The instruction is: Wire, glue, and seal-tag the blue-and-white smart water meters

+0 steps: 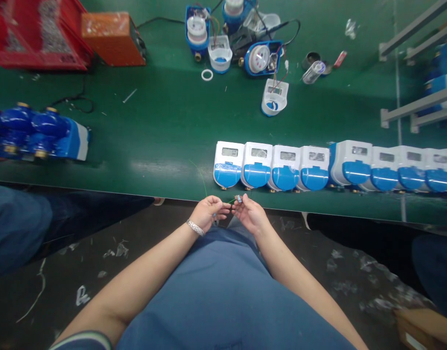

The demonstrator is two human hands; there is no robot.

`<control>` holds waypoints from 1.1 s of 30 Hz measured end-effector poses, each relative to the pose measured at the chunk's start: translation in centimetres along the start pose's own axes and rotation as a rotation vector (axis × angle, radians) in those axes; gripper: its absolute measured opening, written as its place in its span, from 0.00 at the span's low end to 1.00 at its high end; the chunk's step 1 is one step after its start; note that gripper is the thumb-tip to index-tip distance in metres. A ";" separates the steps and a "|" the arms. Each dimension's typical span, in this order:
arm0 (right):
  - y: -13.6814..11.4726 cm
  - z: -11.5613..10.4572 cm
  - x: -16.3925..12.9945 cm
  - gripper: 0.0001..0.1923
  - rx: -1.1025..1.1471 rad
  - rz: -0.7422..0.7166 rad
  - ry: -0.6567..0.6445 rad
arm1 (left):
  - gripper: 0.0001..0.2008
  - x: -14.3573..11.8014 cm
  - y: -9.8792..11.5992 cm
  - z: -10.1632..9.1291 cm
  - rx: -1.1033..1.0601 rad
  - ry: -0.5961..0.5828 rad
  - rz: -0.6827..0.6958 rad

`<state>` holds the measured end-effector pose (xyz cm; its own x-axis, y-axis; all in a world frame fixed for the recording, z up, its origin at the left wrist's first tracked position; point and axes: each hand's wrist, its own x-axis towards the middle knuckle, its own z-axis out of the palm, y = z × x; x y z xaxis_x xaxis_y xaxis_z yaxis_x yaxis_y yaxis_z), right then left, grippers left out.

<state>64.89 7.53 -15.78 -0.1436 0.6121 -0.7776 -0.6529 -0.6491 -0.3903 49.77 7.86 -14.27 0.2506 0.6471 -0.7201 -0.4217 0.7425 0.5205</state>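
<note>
**Small part pinched at the bench edge**

A tiny blue-tipped part (pixel 239 198) sits pinched in the right hand (pixel 249 214), while the left hand (pixel 208 212) closes its fingertips on a thin green wire (pixel 202 179) — both held close, just below the green table (pixel 165 136) edge. Beyond them, a row of white-and-blue meters (pixel 267 167) stands side by side.

Both forearms reach forward and converge in front of the torso. The left hand (pixel 208 212) and right hand (pixel 249 214) meet fingertip to fingertip, fingers curled in a pinch, seemingly closed; the grip is too small to confirm.
</note>
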 end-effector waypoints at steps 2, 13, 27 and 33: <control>0.0 0.0 0.0 0.10 -0.009 -0.001 0.005 | 0.13 0.0 0.1 0.0 0.001 0.003 0.000; -0.2 0.1 0.1 0.11 -0.030 0.000 0.008 | 0.13 0.2 0.0 -0.3 0.011 -0.014 -0.006; -0.1 0.1 0.0 0.16 -0.099 -0.015 -0.020 | 0.11 0.7 -0.1 -0.1 0.008 0.008 -0.035; 1.5 0.8 0.1 0.16 -0.385 -0.232 0.040 | 0.08 2.7 -0.8 0.3 -0.059 0.037 -0.127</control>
<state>63.26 7.02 -16.07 0.0073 0.7483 -0.6633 -0.3389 -0.6222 -0.7057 51.03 9.08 -16.50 0.2736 0.5409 -0.7954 -0.4391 0.8060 0.3970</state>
